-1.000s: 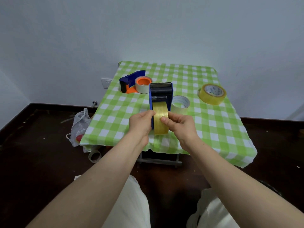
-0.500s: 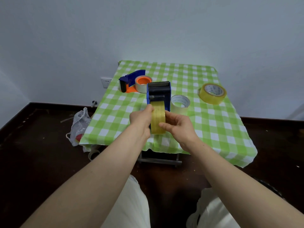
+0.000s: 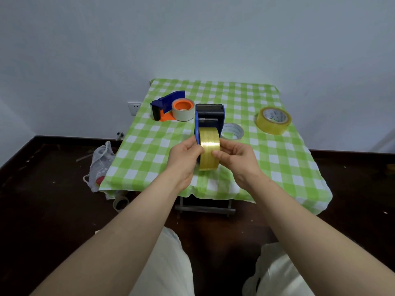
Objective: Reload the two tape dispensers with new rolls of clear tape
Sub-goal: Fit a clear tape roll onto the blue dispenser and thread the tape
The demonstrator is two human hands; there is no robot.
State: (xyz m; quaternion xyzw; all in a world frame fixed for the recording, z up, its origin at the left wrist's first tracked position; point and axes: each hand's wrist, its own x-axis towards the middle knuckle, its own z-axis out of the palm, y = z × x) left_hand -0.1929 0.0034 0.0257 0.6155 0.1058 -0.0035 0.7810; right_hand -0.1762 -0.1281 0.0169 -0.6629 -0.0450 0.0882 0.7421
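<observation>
Head view has the blue dispenser [image 3: 210, 116] lifted just above the near half of the table, its toothed edge pointing away from us. A yellowish tape roll [image 3: 209, 150] is seated in it. Our left hand [image 3: 183, 154] curls round the dispenser's left side plate, thumb at the roll's edge; the fingertips are hidden behind the plate. Our right hand [image 3: 237, 155] pinches the roll from the right, thumb on its tread, and the fingers behind it are out of sight. The hub and the lower frame are covered by the roll and our hands, so we cannot tell how fully the roll sits.

Just behind our right hand a whitish roll [image 3: 233, 131] lies flat on the green checked cloth [image 3: 277, 167], partly hidden by the dispenser. Farther left lies the second dispenser [image 3: 168, 103], with a thin pale roll on its orange hub [image 3: 183, 112]. A fat yellow roll [image 3: 273, 120] rests tilted near the right edge.

On the dark floor to the left sit a plastic bag [image 3: 100, 161] and another tape ring [image 3: 120, 202], half under the cloth. Our forearms and pale trousers run off the bottom edge.
</observation>
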